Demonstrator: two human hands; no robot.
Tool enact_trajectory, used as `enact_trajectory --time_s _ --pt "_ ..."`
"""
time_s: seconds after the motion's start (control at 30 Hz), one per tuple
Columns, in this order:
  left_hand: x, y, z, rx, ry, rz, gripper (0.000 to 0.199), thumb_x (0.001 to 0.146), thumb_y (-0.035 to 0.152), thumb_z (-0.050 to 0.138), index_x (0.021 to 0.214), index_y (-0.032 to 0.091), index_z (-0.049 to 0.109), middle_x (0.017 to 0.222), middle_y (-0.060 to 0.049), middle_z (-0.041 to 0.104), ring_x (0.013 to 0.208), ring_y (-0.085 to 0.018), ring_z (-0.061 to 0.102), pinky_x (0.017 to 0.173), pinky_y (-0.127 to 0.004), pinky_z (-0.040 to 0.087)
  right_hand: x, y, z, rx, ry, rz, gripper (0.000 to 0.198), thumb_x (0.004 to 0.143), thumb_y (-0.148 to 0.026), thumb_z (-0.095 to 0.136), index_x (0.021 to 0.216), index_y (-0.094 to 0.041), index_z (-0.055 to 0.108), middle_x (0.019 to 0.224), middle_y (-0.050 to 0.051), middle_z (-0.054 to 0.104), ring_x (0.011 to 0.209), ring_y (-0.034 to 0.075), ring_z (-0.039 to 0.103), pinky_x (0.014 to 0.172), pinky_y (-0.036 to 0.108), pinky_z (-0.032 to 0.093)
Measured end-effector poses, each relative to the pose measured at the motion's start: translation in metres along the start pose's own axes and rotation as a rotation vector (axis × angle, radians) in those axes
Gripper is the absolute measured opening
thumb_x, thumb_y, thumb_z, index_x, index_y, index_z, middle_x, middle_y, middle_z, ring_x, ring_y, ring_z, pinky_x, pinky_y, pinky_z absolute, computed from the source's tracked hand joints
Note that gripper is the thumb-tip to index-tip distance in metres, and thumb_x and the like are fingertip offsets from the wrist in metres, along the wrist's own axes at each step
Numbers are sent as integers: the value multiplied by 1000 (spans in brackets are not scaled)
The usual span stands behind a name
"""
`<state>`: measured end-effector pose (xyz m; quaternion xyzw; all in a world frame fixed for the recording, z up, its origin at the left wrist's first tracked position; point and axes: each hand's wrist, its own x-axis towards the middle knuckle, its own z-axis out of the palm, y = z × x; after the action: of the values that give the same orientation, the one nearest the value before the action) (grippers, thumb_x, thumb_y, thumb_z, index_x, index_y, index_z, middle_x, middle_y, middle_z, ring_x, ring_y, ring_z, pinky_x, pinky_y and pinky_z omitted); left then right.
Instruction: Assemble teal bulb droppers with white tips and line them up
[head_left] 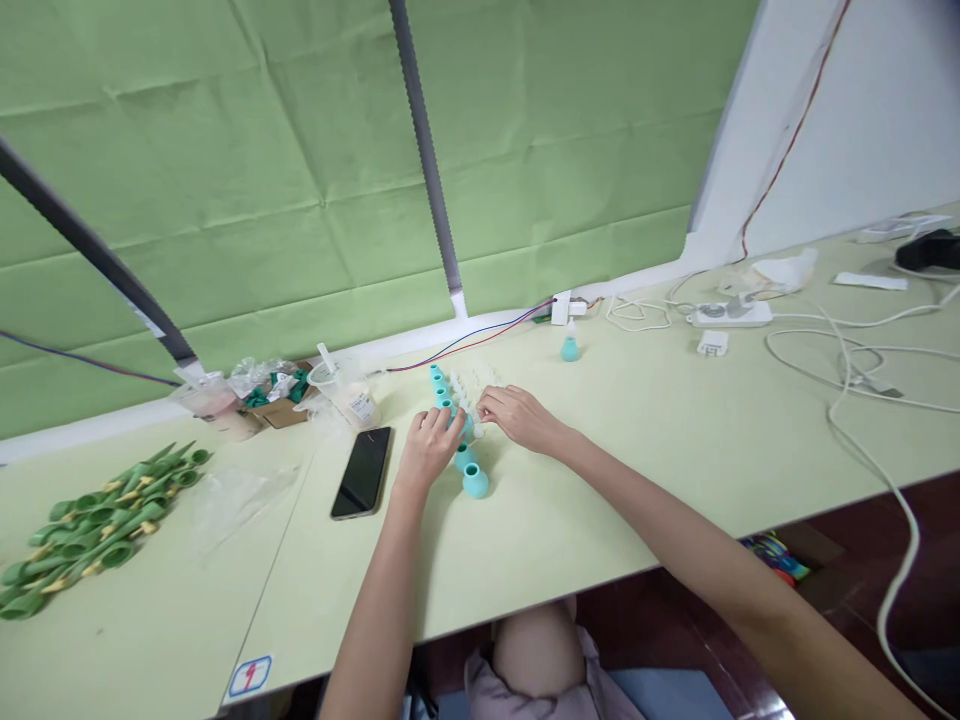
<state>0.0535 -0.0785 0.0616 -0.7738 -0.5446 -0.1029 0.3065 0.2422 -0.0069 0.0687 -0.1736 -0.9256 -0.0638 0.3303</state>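
Left hand [433, 443]: forearm runs back toward 7 o'clock, knuckles up, fingers curled at the row of turquoise bulbs [465, 462]; cannot tell if they grip one. Row slants from 11 to 5 o'clock, nearest bulbs below the fingers. Right hand [517, 415]: forearm stretched back toward 4 o'clock, thumb and fingertips drawn together near white pieces [460, 392] at its 10 o'clock; cannot tell what's pinched. Phone [362, 473] between left hand's 8 and 9 o'clock.

A numbered sticker [250, 677], a row of teal pieces [475, 482] and a heap of green parts [118, 556] on a long surface [750, 430] suggest a small assembly workshop.
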Motion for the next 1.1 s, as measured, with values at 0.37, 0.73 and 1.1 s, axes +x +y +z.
enact_trajectory --time_s 0.37,0.73,1.1 --pt "2 6 -2 9 49 12 26 87 31 39 108 21 52 87 -8 57 83 -21 51 71 -34 33 -17 12 10 -185 175 -76 22 92 -28 38 90 -22 59 89 3 64 81 14 53 68 30 29" --pt "2 7 -12 77 93 53 24 87 25 41 107 20 51 83 -7 57 79 -19 53 70 -33 34 -7 1 12 77 136 41 19 92 -24 36 84 -17 51 83 4 57 78 14 52 66 24 38" --pt "2 8 -13 144 83 78 24 87 26 39 108 18 50 81 -7 56 78 -19 53 69 -33 35 -6 -3 13 212 156 126 17 91 -25 37 83 -18 49 83 3 55 71 12 52 62 22 39"
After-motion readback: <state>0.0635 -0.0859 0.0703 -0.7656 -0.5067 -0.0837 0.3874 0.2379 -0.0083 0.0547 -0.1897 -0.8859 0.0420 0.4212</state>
